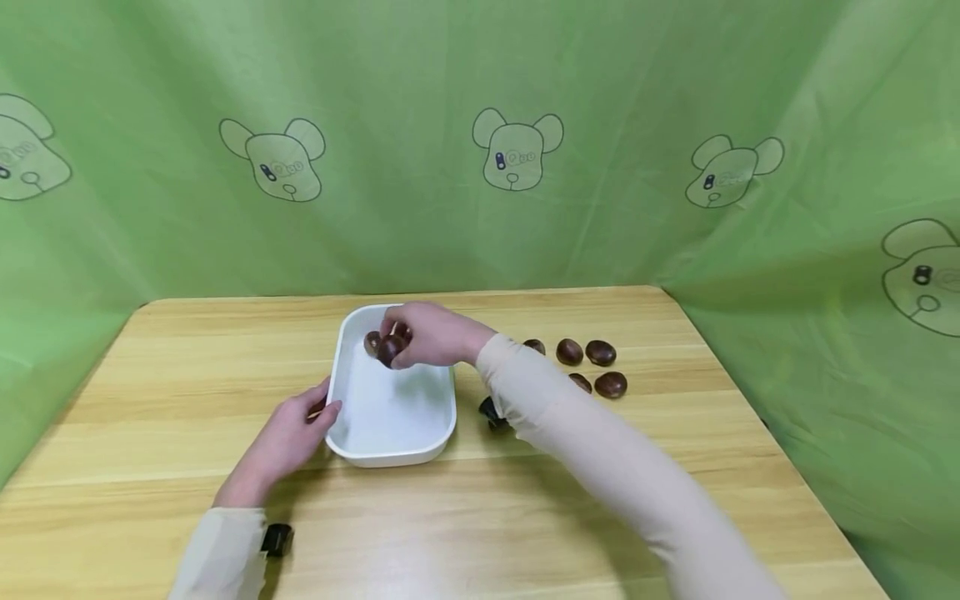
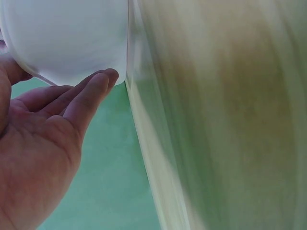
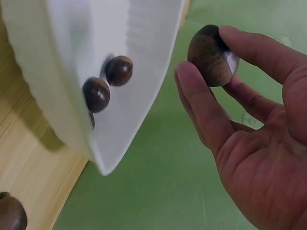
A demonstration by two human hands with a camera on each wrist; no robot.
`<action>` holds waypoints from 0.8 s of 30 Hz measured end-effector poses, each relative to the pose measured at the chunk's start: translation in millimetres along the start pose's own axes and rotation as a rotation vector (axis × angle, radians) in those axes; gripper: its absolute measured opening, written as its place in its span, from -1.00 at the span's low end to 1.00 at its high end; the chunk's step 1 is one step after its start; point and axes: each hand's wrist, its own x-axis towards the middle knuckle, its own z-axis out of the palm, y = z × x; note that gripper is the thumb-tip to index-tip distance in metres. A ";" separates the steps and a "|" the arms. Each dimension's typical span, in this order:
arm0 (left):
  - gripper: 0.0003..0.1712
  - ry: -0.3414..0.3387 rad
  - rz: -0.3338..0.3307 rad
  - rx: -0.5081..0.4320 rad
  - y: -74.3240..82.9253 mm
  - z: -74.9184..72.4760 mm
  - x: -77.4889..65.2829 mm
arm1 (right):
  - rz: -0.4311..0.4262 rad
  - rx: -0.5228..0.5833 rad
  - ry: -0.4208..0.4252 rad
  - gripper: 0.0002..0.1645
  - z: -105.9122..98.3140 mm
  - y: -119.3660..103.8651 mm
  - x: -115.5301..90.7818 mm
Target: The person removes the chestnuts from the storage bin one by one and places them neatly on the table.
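Note:
A white rectangular tray (image 1: 382, 421) lies on the table, left of the middle. My left hand (image 1: 287, 435) grips its left rim, with the fingers (image 2: 88, 98) against the outer wall. Over the tray's far part, my right hand (image 1: 435, 335) pinches a brown chestnut (image 3: 211, 57) between thumb and fingertips, held above the tray floor. Inside the tray lie a few chestnuts (image 3: 119, 70); the right wrist view shows two and part of a third. To the right of the tray, several more chestnuts (image 1: 601, 352) rest on the tabletop, some partly hidden by my right sleeve.
The wooden table (image 1: 465, 533) ends at a green curtain (image 1: 420, 225) printed with cartoon heads, which hangs behind and along both sides. Black straps or devices show at both wrists, one near the left sleeve (image 1: 225, 550). My right forearm crosses the table's right half.

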 end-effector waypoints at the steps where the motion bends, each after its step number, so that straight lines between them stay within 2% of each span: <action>1: -0.38 0.002 0.000 0.002 0.0 -0.2 0.0 | 0.008 0.016 0.014 -0.55 -2.0 1.6 -5.3; 7: -0.37 -0.003 -0.002 0.004 1.3 -0.3 -1.3 | 0.035 0.068 0.089 -0.51 -9.2 11.8 -31.2; 15: -0.40 0.013 0.015 -0.003 0.0 1.2 -1.4 | 0.048 0.110 0.160 -0.50 -7.6 21.0 -62.6; 24: -0.40 0.007 0.010 0.003 1.7 0.0 -1.1 | 0.150 0.115 0.235 -0.55 -7.3 45.4 -109.3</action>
